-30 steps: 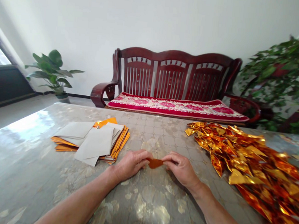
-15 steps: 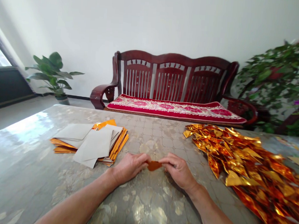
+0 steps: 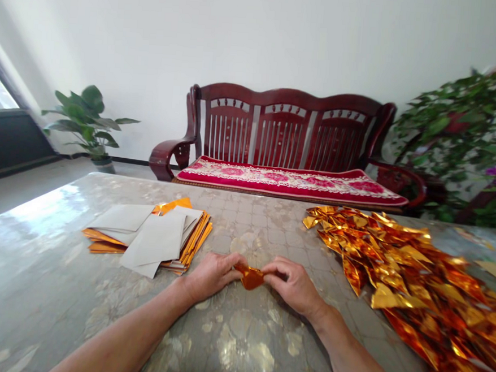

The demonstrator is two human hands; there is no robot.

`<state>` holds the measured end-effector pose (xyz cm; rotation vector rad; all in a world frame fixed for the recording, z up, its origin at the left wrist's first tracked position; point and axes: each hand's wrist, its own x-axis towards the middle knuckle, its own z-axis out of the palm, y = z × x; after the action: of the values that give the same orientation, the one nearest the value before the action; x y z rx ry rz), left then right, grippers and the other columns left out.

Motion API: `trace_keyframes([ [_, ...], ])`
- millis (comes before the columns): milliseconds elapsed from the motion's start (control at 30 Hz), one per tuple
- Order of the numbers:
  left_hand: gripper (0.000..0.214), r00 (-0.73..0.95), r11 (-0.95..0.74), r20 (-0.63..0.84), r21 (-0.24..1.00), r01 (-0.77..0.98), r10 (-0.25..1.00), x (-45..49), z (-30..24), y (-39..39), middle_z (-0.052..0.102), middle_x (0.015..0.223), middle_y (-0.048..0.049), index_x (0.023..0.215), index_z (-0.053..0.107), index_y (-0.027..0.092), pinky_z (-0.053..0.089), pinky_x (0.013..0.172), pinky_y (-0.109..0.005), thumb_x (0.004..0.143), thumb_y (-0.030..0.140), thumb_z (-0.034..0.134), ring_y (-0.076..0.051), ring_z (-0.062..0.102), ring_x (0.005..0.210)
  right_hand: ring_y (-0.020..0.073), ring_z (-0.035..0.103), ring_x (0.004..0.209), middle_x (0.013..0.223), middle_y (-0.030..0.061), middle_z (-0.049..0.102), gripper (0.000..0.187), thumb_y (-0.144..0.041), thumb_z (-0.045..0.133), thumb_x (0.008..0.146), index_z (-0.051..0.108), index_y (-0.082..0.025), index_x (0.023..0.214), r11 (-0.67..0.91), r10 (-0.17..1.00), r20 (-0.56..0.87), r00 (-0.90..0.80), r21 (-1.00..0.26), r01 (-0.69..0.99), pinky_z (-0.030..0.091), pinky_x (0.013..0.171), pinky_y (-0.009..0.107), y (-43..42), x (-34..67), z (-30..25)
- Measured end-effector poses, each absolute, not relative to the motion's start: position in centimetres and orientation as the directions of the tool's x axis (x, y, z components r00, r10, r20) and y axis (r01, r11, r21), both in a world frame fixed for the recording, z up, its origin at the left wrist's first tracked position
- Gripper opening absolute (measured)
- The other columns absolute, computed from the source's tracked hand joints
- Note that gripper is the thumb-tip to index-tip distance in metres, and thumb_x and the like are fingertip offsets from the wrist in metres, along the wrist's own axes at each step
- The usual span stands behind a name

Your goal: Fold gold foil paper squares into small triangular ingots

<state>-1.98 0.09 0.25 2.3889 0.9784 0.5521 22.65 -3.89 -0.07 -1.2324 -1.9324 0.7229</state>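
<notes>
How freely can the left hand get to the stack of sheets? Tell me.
Probably yes. The left hand pinches the gold foil piece beside the stack of sheets, with only bare table between them, though it would need to let go first.

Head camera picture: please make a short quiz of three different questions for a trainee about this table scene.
1. True or false: both hands pinch one small gold foil piece.
2. Which lies nearer the left hand? A) stack of flat sheets B) pile of folded foil pieces
3. Fill in: behind the table stands a wooden ____ with a red cushion.

Key: 1 true; 2 A; 3 bench. The right hand grips the piece too.
</notes>
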Motion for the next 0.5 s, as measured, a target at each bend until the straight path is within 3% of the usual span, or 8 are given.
trace_keyframes([
  [300,0.015,0.654,-0.553,0.205,0.740,0.383,0.728,-2.19,-0.20,0.27,0.074,0.090,0.0030,0.100,0.070,0.021,0.046,0.074,-0.019,0.088,0.030,0.067,-0.012,0.068,0.081,0.0131,0.062,0.077,0.081,-0.0015,0.068,0.016,-0.013,0.067,0.079,0.076,-0.024,0.087,0.348,0.926,0.220,-0.306,-0.813,0.467,0.044,0.071,0.023,-3.92,22.75,0.25],
  [500,0.017,0.657,-0.551,0.212,0.750,0.366,0.724,-2.19,-0.29,0.26,0.074,0.087,0.0027,0.101,0.071,0.021,0.045,0.070,-0.019,0.087,0.031,0.068,-0.012,0.066,0.077,0.0134,0.062,0.076,0.078,-0.0013,0.064,0.013,-0.011,0.067,0.078,0.073,-0.022,0.078,0.380,0.915,0.261,-0.308,-0.814,0.440,0.044,0.071,0.023,-3.89,22.84,-0.01],
])
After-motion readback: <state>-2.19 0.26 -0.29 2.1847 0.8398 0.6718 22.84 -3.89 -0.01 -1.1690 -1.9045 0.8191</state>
